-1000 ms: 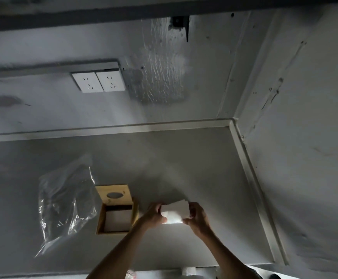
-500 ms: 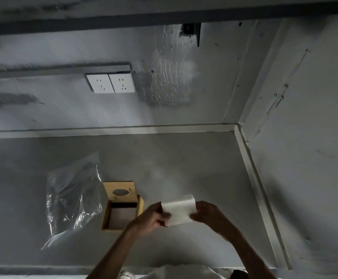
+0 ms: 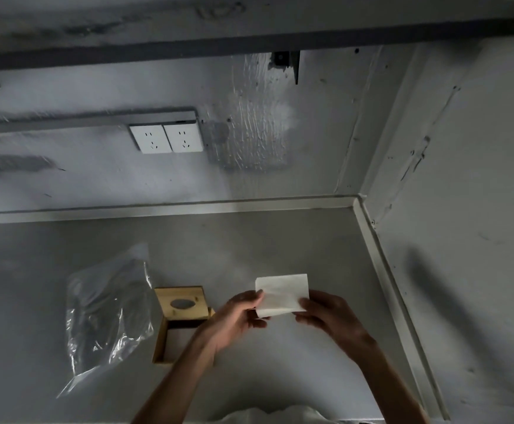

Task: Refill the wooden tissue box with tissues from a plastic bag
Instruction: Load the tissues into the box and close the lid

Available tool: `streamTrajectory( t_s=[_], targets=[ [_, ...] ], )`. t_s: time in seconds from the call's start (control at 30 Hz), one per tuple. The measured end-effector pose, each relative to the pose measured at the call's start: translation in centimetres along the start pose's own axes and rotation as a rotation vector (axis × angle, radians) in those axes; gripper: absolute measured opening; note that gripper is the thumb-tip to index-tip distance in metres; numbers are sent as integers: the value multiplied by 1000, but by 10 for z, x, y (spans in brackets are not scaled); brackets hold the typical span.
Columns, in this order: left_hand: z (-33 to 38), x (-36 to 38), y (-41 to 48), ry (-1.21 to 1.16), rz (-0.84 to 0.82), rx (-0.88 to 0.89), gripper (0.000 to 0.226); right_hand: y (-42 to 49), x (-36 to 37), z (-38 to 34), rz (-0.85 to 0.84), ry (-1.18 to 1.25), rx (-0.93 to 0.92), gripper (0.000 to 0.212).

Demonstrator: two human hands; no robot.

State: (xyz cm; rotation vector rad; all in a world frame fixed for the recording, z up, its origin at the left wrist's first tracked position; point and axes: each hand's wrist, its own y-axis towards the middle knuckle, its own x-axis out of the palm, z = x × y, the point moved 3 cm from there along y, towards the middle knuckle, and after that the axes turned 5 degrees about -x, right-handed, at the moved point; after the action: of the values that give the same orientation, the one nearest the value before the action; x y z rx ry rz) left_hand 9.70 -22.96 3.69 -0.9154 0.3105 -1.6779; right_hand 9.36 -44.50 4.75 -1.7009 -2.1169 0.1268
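Observation:
A white stack of folded tissues [image 3: 281, 293] is held in the air between both hands, above the grey table [image 3: 280, 240]. My left hand [image 3: 239, 316] pinches its left edge and my right hand [image 3: 326, 313] grips its lower right corner. To the left stands the open wooden tissue box [image 3: 161, 344], partly hidden by my left forearm. Its lid [image 3: 180, 302], with an oval slot, lies across the box's far end. A crumpled clear plastic bag [image 3: 106, 313] lies on the table left of the box.
Two white wall sockets [image 3: 166, 138] sit on the back wall above the table. A white rim [image 3: 384, 286] borders the table on the right, against the side wall. A dark shelf [image 3: 249, 41] runs overhead.
Both hands have lifted the tissue stack a little higher and spread it out flat between them. The view has shifted slightly, so the box and bag appear further right.

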Motion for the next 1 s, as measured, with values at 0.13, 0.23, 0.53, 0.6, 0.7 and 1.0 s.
streamTrajectory(
  t_s=[0.13, 0.23, 0.53, 0.6, 0.7, 1.0],
  targets=[
    [0, 12, -4, -30, -82, 29, 36, -2, 6, -4, -87, 177, 5, 27],
    [0, 15, -5, -97, -77, 33, 32, -1, 7, 5, -66, 297, 44, 27],
    [9, -1, -15, -36, 7, 34, 37, 3, 4, 2, -57, 139, 65, 37],
    [9, -2, -19, -32, 16, 59, 33, 3, 4, 1, -54, 114, 66, 40],
    [7, -4, -26, -48, -10, 102, 32, 1, 10, 3, -90, 146, 100, 51],
    [7, -29, -54, 52, 3, 166, 50, 11, 29, -5, -137, -93, 91, 102]
  ],
)
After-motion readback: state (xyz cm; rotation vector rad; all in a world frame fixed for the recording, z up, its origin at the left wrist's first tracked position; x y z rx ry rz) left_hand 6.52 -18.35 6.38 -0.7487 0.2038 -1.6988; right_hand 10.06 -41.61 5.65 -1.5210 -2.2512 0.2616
